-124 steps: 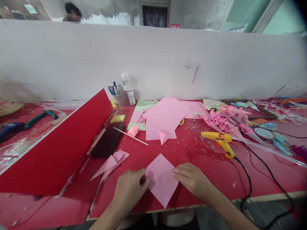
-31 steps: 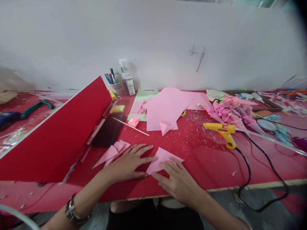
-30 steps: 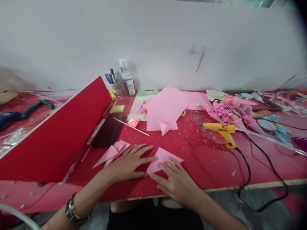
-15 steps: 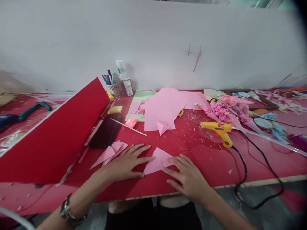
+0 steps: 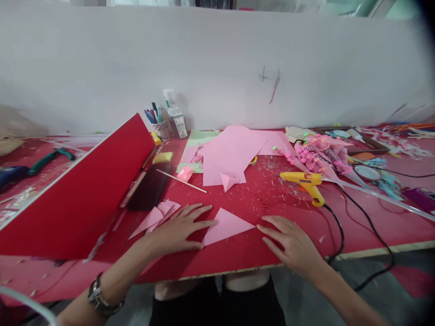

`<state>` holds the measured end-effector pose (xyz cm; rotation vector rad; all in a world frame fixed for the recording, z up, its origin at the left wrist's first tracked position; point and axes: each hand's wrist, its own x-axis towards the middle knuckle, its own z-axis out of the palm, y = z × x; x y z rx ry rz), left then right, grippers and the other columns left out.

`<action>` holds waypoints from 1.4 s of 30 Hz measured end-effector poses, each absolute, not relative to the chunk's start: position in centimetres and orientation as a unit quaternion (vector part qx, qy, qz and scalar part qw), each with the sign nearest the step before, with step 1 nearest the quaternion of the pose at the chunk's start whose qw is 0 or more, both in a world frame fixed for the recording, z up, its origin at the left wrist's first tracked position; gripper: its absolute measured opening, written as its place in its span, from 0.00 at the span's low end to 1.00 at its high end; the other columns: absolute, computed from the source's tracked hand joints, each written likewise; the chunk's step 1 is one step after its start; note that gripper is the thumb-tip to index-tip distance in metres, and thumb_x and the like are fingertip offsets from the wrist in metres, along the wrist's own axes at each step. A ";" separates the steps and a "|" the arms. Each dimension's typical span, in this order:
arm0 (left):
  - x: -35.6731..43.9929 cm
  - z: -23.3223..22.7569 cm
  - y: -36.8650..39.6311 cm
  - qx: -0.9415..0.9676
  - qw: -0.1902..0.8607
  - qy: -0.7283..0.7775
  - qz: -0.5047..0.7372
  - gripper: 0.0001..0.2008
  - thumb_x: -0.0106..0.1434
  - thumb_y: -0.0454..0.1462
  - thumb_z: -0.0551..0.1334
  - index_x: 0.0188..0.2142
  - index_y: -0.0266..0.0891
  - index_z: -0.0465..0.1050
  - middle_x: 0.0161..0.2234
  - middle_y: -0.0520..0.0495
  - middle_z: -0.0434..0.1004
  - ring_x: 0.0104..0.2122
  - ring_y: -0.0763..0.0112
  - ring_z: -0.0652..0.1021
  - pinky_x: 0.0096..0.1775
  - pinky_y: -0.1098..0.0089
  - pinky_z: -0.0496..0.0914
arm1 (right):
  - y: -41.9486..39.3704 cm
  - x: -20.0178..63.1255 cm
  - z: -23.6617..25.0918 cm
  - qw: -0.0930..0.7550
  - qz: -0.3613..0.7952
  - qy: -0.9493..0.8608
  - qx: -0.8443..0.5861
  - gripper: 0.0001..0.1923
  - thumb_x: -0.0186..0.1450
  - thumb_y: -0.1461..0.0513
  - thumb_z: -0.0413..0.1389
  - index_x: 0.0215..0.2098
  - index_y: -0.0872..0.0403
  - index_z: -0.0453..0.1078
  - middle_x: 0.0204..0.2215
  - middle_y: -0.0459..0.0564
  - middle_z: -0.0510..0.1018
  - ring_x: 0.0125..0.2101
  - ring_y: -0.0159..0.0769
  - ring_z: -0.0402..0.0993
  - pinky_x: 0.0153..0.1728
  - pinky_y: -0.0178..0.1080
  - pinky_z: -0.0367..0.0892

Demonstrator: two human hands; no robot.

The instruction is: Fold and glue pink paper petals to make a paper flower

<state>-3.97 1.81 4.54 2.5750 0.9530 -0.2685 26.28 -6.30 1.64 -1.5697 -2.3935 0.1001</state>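
A pink paper triangle (image 5: 227, 227) lies flat on the red tabletop (image 5: 217, 262) in front of me, one point toward the right. My left hand (image 5: 181, 227) rests with fingers spread, a fingertip on the paper's left edge. Just off the right tip of the triangle is my right hand (image 5: 287, 237), fingers apart and holding nothing. Beside my left hand lie several folded pink paper pieces (image 5: 156, 217). A small folded pink paper cone (image 5: 228, 181) sits farther back, on large pink paper sheets (image 5: 231, 154).
A yellow glue gun (image 5: 304, 180) with a black cord lies at right. Behind it is a pile of pink paper cones (image 5: 321, 156). To the left are a tilted red board (image 5: 91, 194), a black phone-like slab (image 5: 149, 188), a thin stick (image 5: 183, 182) and a pen cup (image 5: 160, 130).
My right hand has slid right, off the paper, uncovering the triangle's right tip. My left hand has stayed in place. The view has shifted slightly.
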 end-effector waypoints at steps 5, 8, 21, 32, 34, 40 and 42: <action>-3.3 5.5 1.9 0.916 0.186 0.346 -0.081 0.28 0.55 0.45 0.58 0.55 0.58 0.52 0.60 0.51 0.47 0.56 0.55 0.53 0.49 0.53 0.56 | -4.8 24.9 2.0 0.168 0.061 -0.835 -0.520 0.16 0.60 0.61 0.50 0.47 0.52 0.65 0.44 0.52 0.70 0.44 0.38 0.65 0.45 0.43 0.62; -2.4 5.7 1.7 0.921 0.192 0.336 -0.049 0.27 0.53 0.46 0.59 0.52 0.51 0.58 0.57 0.49 0.52 0.55 0.58 0.56 0.50 0.59 0.58 | -3.6 23.2 2.4 0.169 0.139 -0.850 -0.479 0.26 0.57 0.60 0.54 0.54 0.51 0.56 0.47 0.52 0.67 0.47 0.37 0.63 0.46 0.40 0.61; 1.5 4.5 0.7 0.928 0.005 0.368 0.060 0.15 0.58 0.35 0.55 0.46 0.40 0.62 0.46 0.45 0.66 0.45 0.62 0.68 0.44 0.63 0.62 | -1.9 20.9 3.1 0.082 -0.084 -0.896 -0.427 0.08 0.60 0.69 0.47 0.33 0.56 0.67 0.28 0.50 0.71 0.31 0.37 0.65 0.35 0.40 0.58; 3.8 8.6 3.9 0.897 -0.197 0.358 0.166 0.10 0.62 0.35 0.50 0.27 0.36 0.66 0.19 0.49 0.70 0.21 0.70 0.71 0.28 0.69 0.61 | 2.7 20.4 8.7 0.193 -0.017 -0.879 -0.436 0.11 0.65 0.63 0.44 0.29 0.56 0.66 0.24 0.46 0.73 0.25 0.30 0.64 0.29 0.33 0.53; 3.4 8.3 4.3 0.895 -0.217 0.352 0.168 0.11 0.61 0.34 0.50 0.25 0.37 0.66 0.16 0.51 0.68 0.18 0.72 0.70 0.24 0.71 0.58 | 2.9 20.6 8.9 0.197 0.011 -0.881 -0.430 0.14 0.66 0.61 0.43 0.28 0.55 0.66 0.22 0.46 0.72 0.24 0.30 0.64 0.28 0.32 0.52; 0.3 7.8 4.9 0.899 -0.231 0.343 0.141 0.10 0.57 0.32 0.50 0.22 0.38 0.66 0.15 0.51 0.68 0.15 0.73 0.67 0.20 0.72 0.51 | 2.7 22.4 9.1 0.207 0.093 -0.874 -0.429 0.14 0.65 0.59 0.44 0.30 0.54 0.68 0.24 0.47 0.74 0.26 0.31 0.66 0.27 0.32 0.51; -1.1 8.1 5.2 0.894 -0.228 0.362 0.130 0.10 0.56 0.31 0.51 0.21 0.38 0.66 0.14 0.51 0.67 0.15 0.73 0.67 0.20 0.72 0.51 | 2.6 23.2 9.3 0.205 0.104 -0.868 -0.441 0.14 0.65 0.59 0.44 0.29 0.54 0.68 0.24 0.47 0.74 0.26 0.31 0.67 0.27 0.32 0.51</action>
